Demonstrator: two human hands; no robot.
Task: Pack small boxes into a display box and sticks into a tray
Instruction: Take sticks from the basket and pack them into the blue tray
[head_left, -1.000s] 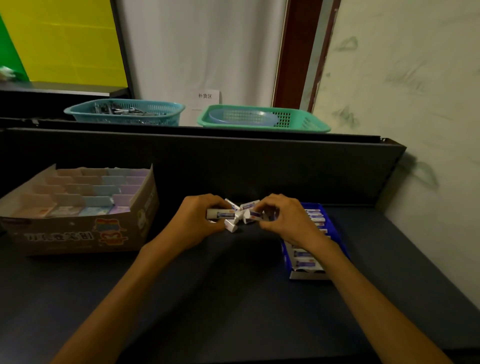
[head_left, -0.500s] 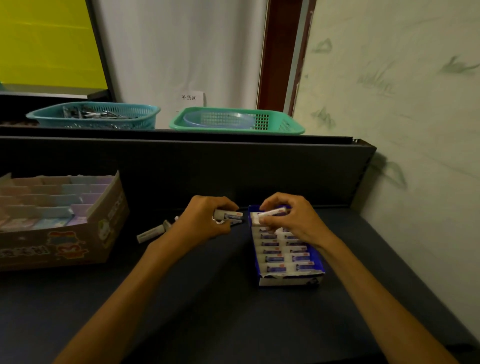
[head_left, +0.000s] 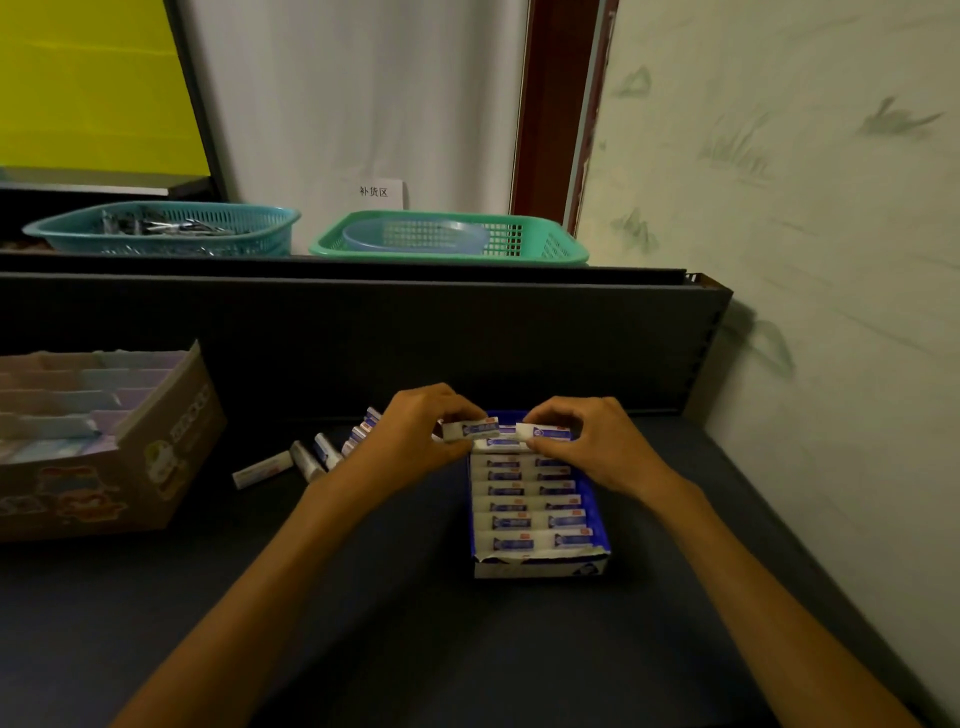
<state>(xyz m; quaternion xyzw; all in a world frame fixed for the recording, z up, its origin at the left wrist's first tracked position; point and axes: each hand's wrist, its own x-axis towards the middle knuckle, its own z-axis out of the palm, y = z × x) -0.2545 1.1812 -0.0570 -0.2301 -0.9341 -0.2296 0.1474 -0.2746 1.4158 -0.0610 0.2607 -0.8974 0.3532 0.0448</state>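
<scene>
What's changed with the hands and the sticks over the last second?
Both hands carried sticks from the bundle at mid-table to the blue tray. The left hand now holds one stick at the tray's far end, the right hand another. The rest lie loose on the table. The cardboard display box looks unchanged.

A dim room holds a dark table (head_left: 363, 623) with a raised back panel (head_left: 415, 332), a pale smudged wall (head_left: 805, 182), a white curtain (head_left: 353, 93) and a yellow board (head_left: 88, 83).
</scene>
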